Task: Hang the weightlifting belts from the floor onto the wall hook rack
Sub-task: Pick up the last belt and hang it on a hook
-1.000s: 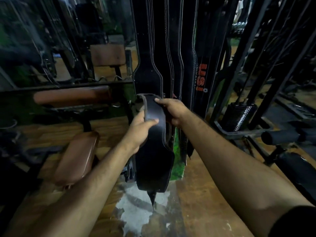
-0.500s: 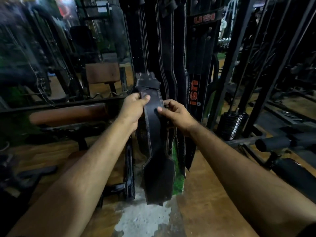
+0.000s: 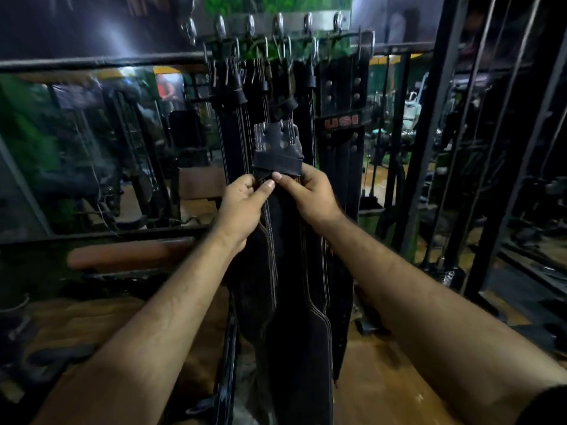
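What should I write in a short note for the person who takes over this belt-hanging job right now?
Left hand: pinches the held belt just under its buckle end.
Right hand: pinches the same belt from the other side.
The belt hangs straight down between the hands, buckle end up, below the hook rack and not on a hook.
Done: several belts hang on the rack, among them the USI belt.
Left: lift the buckle onto a hook and let go. The floor near the rack is too dark to tell whether more belts wait.
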Demonstrator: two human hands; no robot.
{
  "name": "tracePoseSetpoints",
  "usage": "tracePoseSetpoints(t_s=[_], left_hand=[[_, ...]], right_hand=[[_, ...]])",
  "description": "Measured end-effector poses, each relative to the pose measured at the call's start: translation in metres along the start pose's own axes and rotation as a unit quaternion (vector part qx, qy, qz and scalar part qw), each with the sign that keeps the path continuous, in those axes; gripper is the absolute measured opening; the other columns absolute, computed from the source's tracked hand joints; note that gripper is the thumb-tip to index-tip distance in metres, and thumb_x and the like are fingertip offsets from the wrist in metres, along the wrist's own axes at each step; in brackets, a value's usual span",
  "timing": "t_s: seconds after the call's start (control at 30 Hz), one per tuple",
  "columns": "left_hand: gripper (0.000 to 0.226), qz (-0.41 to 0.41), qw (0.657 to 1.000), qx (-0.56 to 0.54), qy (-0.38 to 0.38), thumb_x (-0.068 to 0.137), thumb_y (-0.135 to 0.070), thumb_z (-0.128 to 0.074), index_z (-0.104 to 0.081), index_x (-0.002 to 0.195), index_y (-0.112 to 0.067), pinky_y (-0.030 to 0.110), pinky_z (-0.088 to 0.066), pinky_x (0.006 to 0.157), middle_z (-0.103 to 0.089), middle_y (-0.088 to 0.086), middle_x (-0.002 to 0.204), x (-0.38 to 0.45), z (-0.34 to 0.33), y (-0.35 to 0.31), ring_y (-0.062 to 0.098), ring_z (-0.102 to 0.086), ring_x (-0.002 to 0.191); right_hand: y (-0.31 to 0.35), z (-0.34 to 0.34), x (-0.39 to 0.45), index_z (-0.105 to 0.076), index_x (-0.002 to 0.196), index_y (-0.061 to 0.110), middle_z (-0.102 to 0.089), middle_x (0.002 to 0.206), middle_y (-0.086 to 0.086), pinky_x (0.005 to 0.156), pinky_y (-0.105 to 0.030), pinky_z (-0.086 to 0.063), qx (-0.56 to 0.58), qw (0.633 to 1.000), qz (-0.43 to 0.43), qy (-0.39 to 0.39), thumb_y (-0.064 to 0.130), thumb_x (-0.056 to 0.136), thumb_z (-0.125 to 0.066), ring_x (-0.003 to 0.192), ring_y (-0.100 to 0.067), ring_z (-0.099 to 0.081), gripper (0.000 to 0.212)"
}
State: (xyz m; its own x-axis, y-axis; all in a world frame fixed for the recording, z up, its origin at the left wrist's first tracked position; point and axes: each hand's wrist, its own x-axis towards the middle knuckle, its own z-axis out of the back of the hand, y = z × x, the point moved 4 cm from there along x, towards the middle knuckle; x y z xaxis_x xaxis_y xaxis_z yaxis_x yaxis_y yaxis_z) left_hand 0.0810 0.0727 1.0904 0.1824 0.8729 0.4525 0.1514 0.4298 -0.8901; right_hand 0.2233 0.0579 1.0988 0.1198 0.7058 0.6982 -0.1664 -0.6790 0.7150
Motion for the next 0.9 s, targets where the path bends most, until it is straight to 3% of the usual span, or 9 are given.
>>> tracePoseSetpoints(t_s=[0.1, 0.27, 0.37, 0.47, 0.53, 0.6, 0.7, 0.8, 0.9], left_hand=[[0.016, -0.023, 0.998, -0.028, -0.049, 0.095, -0.021, -0.068, -0.070, 0.079, -0.017, 0.044, -0.059, 0.085, -0.077, 0.010, 0.086, 0.020, -0.006, -0.016, 0.028, -0.074, 0.087], [0.028, -0.059, 0.994, -0.061, -0.066, 0.093, -0.034, -0.069, -0.073, 0.067, -0.025, 0.032, -0.058, 0.086, -0.072, -0.001, 0.077, 0.039, -0.016, -0.028, 0.012, -0.068, 0.082], [0.032, -0.053, 0.996, -0.041, -0.066, 0.097, -0.024, -0.066, -0.065, 0.098, 0.008, 0.019, -0.053, 0.081, -0.074, -0.007, 0.074, 0.040, -0.020, -0.018, 0.002, -0.069, 0.080], [0.079, -0.008, 0.999, 0.016, -0.045, 0.082, -0.061, -0.071, -0.057, 0.115, 0.010, 0.040, -0.057, 0.092, -0.074, 0.012, 0.108, 0.027, -0.007, 0.016, 0.021, -0.070, 0.101], [0.062, 0.008, 0.996, 0.090, 0.009, 0.080, -0.061, -0.071, -0.061, 0.090, -0.001, 0.051, -0.054, 0.070, -0.069, 0.006, 0.084, 0.015, 0.007, 0.049, 0.021, -0.064, 0.077], [0.029, 0.040, 0.988, 0.142, 0.055, 0.091, -0.041, -0.070, -0.063, 0.079, -0.015, 0.039, -0.053, 0.060, -0.069, -0.009, 0.069, 0.003, 0.020, 0.070, 0.017, -0.065, 0.068], [0.030, 0.084, 0.976, 0.170, 0.107, 0.091, -0.037, -0.071, -0.063, 0.072, -0.015, 0.027, -0.047, 0.059, -0.064, -0.010, 0.060, 0.006, 0.034, 0.073, 0.013, -0.061, 0.060], [0.045, 0.006, 0.985, 0.163, 0.051, 0.096, -0.031, -0.066, -0.040, 0.061, -0.020, 0.030, -0.029, 0.054, -0.036, -0.007, 0.055, 0.027, 0.038, 0.033, 0.007, -0.035, 0.051], [0.023, -0.068, 0.995, 0.066, 0.017, 0.098, -0.024, -0.062, -0.062, 0.077, -0.015, 0.033, -0.046, 0.067, -0.061, 0.004, 0.074, 0.044, 0.026, -0.006, 0.018, -0.056, 0.071]], right_hand=[[0.019, 0.005, 0.026, -0.073, 0.113, 0.000, -0.077, 0.108, -0.012, 0.096, -0.040, -0.058, 0.027, 0.999, 0.041, -0.024, 0.011, 0.093, -0.070, 0.104, -0.022, -0.073, 0.023], [0.054, 0.000, 0.076, -0.074, 0.109, 0.001, -0.076, 0.102, -0.008, 0.090, -0.027, -0.056, 0.027, 0.993, 0.104, -0.041, 0.006, 0.091, -0.070, 0.097, -0.011, -0.071, 0.018], [0.060, -0.006, 0.100, -0.074, 0.106, 0.001, -0.076, 0.097, -0.006, 0.086, -0.029, -0.057, 0.026, 0.992, 0.104, -0.069, 0.008, 0.090, -0.071, 0.092, -0.012, -0.071, 0.017], [0.057, -0.010, 0.113, -0.074, 0.105, -0.001, -0.075, 0.094, -0.005, 0.084, -0.027, -0.057, 0.024, 0.989, 0.088, -0.118, 0.008, 0.090, -0.071, 0.088, -0.010, -0.070, 0.018], [0.054, -0.010, 0.117, -0.073, 0.106, 0.001, -0.074, 0.093, -0.002, 0.083, -0.022, -0.056, 0.051, 0.984, 0.069, -0.154, 0.007, 0.091, -0.072, 0.086, -0.006, -0.069, 0.017], [0.050, -0.010, 0.115, -0.072, 0.107, 0.004, -0.074, 0.093, 0.000, 0.082, -0.018, -0.055, 0.065, 0.982, 0.056, -0.170, 0.007, 0.092, -0.071, 0.085, 0.000, -0.069, 0.016], [0.040, -0.016, 0.108, -0.072, 0.108, 0.002, -0.074, 0.095, -0.003, 0.082, -0.023, -0.058, 0.088, 0.982, 0.036, -0.165, 0.007, 0.092, -0.071, 0.086, -0.004, -0.071, 0.016], [0.031, -0.022, 0.103, -0.072, 0.104, 0.005, -0.075, 0.095, -0.007, 0.086, -0.038, -0.061, 0.106, 0.983, 0.012, -0.148, 0.011, 0.092, -0.072, 0.089, -0.017, -0.072, 0.014], [0.026, -0.032, 0.101, -0.073, 0.094, 0.013, -0.074, 0.095, -0.014, 0.089, -0.052, -0.060, 0.130, 0.983, -0.001, -0.131, 0.014, 0.089, -0.074, 0.090, -0.029, -0.071, 0.005]])
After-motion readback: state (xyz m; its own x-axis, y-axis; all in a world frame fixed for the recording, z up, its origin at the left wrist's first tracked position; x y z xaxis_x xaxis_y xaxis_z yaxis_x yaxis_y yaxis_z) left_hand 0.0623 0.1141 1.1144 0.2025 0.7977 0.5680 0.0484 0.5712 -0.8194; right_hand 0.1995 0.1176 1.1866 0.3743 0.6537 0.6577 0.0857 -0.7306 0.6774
